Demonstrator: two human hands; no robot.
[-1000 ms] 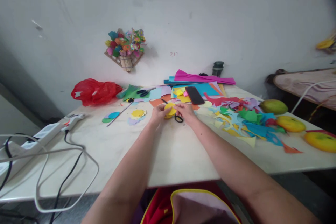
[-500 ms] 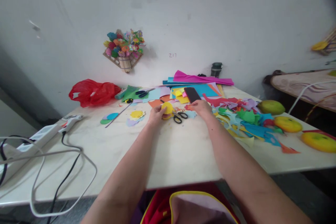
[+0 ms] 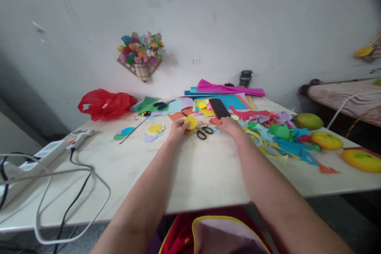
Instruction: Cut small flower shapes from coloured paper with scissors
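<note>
A round yellow paper disc (image 3: pixel 190 122) is pinched between the thumb and fingers of my left hand (image 3: pixel 178 128), just above the table. Black-handled scissors (image 3: pixel 205 132) lie between my two hands, handles toward me. My right hand (image 3: pixel 228 125) rests at the near end of a dark phone (image 3: pixel 219 108), fingers bunched downward over small paper scraps; what they grip, if anything, is hidden. A pale blue scrap (image 3: pixel 216 130) lies beside those fingertips. To the left of my left hand sits a stack of yellow scalloped paper pieces (image 3: pixel 155 129).
Colourful paper cuttings (image 3: pixel 279 133) and mangoes (image 3: pixel 326 141) cover the right side. Paper sheets (image 3: pixel 229 90) and a second pair of scissors (image 3: pixel 162 105) lie at the back. A red plastic bag (image 3: pixel 105 104), a power strip (image 3: pixel 50 152) and looping cables (image 3: pixel 108 192) occupy the left.
My right hand has shifted slightly down, toward the scraps at the phone's near end. The yellow disc in my left hand has barely moved.
</note>
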